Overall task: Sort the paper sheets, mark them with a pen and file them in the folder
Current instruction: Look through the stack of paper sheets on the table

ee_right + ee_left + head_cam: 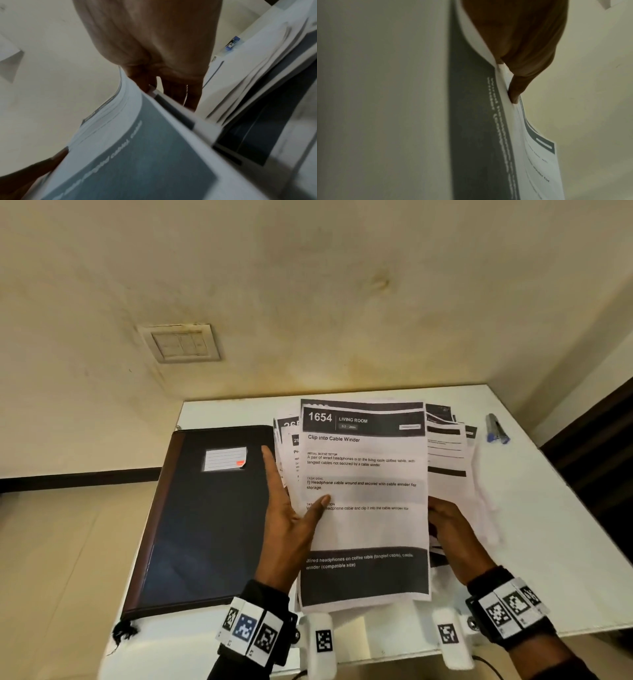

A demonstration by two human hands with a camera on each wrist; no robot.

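Left hand (287, 518) pinches and right hand (452, 529) grips the raised stack of white printed paper sheets (363, 501), long axis toward 12 o'clock; closed dark-blue folder (205, 518) lies at 9 o'clock on the white counter (548, 525), nearer the left hand.

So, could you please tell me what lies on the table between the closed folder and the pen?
In the head view, the paper sheets held by both hands fill the stretch between folder and pen.

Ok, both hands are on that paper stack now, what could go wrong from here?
The stack is fanned unevenly, and the left hand holds it with only the thumb on top, so sheets might slip out. Loose sheets lie underneath on the right and could get dragged along. The pen lies near the table's far right edge; shifting paper could nudge it off.
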